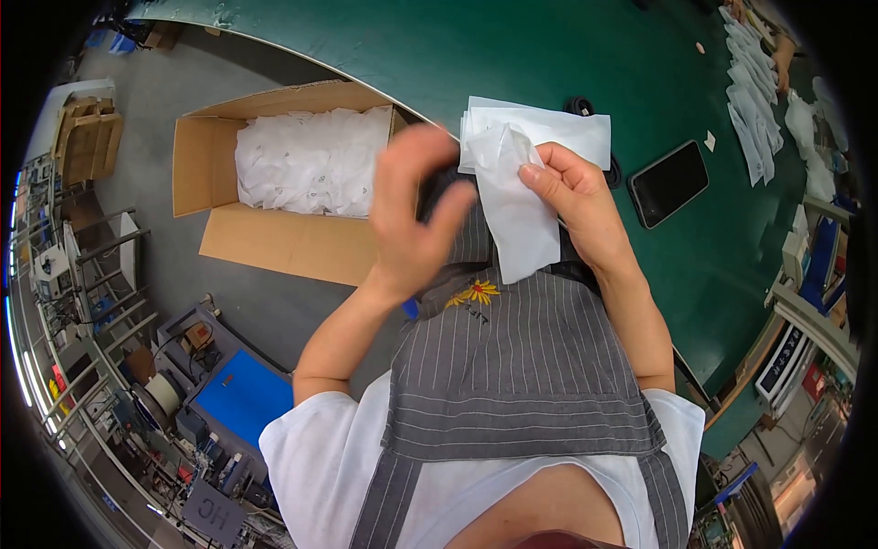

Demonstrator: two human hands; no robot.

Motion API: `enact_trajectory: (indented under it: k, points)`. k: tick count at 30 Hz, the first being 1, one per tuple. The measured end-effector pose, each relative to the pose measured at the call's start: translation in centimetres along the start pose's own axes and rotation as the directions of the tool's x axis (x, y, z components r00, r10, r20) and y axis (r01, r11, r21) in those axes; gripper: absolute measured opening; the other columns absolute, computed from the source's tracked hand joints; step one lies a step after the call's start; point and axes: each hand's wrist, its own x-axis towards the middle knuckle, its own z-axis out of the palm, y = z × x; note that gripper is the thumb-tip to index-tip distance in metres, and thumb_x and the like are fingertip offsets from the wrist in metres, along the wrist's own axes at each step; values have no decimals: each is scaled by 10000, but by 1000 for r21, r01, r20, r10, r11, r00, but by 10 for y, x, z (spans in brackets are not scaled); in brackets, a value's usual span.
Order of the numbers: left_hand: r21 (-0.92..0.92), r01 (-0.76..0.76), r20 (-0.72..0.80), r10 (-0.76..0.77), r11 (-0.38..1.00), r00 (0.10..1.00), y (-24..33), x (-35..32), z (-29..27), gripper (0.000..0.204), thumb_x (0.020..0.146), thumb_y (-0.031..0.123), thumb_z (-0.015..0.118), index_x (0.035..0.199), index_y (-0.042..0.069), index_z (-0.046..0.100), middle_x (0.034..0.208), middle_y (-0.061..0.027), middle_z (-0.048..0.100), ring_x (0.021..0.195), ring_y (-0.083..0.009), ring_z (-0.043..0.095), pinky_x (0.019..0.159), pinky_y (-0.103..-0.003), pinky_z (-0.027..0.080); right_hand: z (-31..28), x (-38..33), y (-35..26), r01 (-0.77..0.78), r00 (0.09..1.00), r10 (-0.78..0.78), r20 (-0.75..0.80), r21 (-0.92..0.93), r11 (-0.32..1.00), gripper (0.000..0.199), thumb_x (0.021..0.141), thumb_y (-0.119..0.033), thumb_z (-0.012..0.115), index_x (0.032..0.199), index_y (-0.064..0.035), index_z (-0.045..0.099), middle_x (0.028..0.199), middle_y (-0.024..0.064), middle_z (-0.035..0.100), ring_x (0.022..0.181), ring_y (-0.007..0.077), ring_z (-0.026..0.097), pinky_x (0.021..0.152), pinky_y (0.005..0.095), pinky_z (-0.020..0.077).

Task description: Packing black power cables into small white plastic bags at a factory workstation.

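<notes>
One white bag [521, 215] in right hand [576, 197]

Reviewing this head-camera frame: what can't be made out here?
- Left hand: motion-blurred; the dark thing behind its fingers cannot be identified.
- White bags in the right hand: overlapping, so their count is unclear.
- Cardboard box: what its white bags hold is too small to tell.
- Row of white packets: far end cut off by the rim.

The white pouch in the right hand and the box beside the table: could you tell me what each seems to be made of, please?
The white pouch looks like thin matte paper or non-woven sheet: it hangs limp and creases softly. The open box looks like plain brown corrugated cardboard, with stiff folded flaps and a dull surface.
</notes>
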Motion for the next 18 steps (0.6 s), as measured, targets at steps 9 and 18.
enact_trajectory:
  k: [9, 18]
  points:
    - [-304, 459, 100, -452, 834, 887, 8, 1, 31, 82, 889, 69, 605, 900, -13, 602, 712, 1, 589, 619, -55, 543, 554, -194, 423, 15, -9, -2, 409, 835, -535, -126, -509, 758, 201, 884, -111, 594, 1059, -20, 557, 846, 110, 654, 737, 152, 617, 648, 281, 489]
    - [-283, 479, 131, -462, 831, 877, -3, -2, 29, 128, 906, 105, 581, 869, -12, 617, 707, -11, 563, 588, -71, 506, 559, -206, 415, 6, -3, -6, 323, 842, -503, -196, -564, 760, 138, 921, -146, 538, 924, -12, 572, 678, 95, 600, 561, 193, 566, 542, 310, 436]
